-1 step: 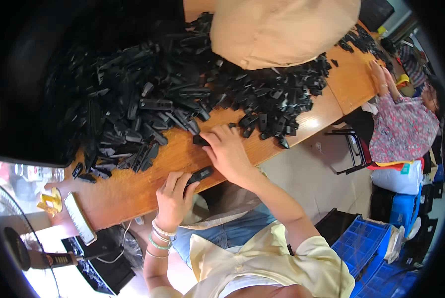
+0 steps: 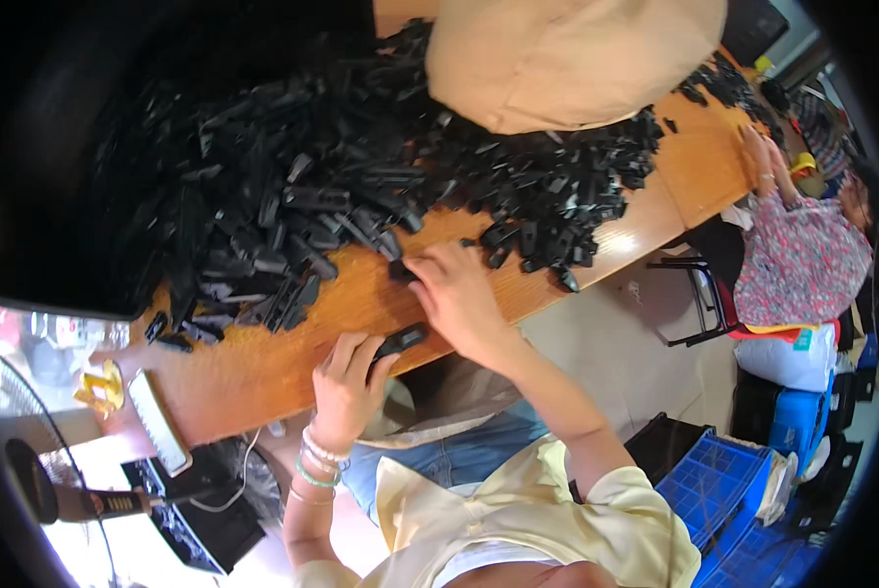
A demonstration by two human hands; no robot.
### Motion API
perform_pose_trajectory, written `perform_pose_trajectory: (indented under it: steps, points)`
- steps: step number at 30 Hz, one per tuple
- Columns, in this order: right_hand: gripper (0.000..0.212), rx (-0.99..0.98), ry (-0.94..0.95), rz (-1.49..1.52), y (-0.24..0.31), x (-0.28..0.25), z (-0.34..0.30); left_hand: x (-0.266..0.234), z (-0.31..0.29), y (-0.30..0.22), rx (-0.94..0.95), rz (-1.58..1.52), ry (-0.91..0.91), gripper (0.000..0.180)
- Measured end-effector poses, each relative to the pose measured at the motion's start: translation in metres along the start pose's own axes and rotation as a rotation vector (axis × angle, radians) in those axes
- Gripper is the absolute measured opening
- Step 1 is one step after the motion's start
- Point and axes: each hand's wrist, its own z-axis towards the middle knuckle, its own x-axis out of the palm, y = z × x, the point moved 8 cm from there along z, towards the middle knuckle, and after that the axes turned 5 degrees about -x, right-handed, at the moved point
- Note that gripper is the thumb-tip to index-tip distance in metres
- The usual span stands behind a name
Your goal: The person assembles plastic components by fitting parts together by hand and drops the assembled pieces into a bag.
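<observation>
My left hand (image 2: 348,384), with bead bracelets at its wrist, is closed round a long black plastic part (image 2: 401,341) that points out to the right above the table's near edge. Over the wooden table, my right hand (image 2: 461,300) has its thumb and forefinger drawn together at a small black plastic piece (image 2: 399,270). The fingers partly cover that piece. Just beyond both hands spreads a big heap of long black plastic parts (image 2: 312,199). Smaller black pieces (image 2: 527,235) are piled to its right.
A beige cap brim (image 2: 577,69) blocks the far middle. On the left table end are a white-framed strip (image 2: 158,423) and a yellow tape dispenser (image 2: 101,387), near a fan (image 2: 32,480). Another person (image 2: 802,255) sits at the right. Blue crates (image 2: 714,485) stand on the floor.
The whole view has shifted slightly to the right. Both hands keep nearly the same pose and the same parts.
</observation>
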Motion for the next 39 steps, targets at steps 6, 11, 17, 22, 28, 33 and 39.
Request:
perform_pose_trajectory:
  steps: [6, 11, 17, 22, 28, 33, 39]
  points:
    - [0.029, 0.055, 0.042, 0.470, -0.003, -0.021, -0.013, 0.000, 0.004, 0.003, 0.010, -0.041, 0.002, 0.023]
    - [0.027, 0.189, 0.293, 0.671, -0.008, -0.004, -0.043, -0.001, -0.001, 0.012, -0.014, -0.084, 0.010, 0.024]
    - [0.027, 0.188, 0.301, 0.597, -0.015, -0.004, -0.046, 0.004, -0.001, 0.013, -0.017, -0.156, 0.021, 0.025]
    - [0.029, 0.019, 0.282, 0.498, 0.005, -0.002, -0.037, 0.004, -0.003, 0.008, 0.034, -0.164, 0.023, 0.024]
    - [0.026, 0.023, 0.379, 0.644, -0.002, 0.006, -0.037, -0.003, 0.003, 0.009, 0.024, -0.212, 0.144, 0.024]
    - [0.030, 0.080, 0.080, 0.405, -0.012, -0.003, -0.013, -0.055, 0.026, 0.044, -0.165, 0.404, -0.215, 0.031]
    - [0.027, -0.053, -0.042, -0.114, -0.005, -0.002, 0.000, -0.028, 0.028, 0.032, -0.040, 0.461, -0.111, 0.024]
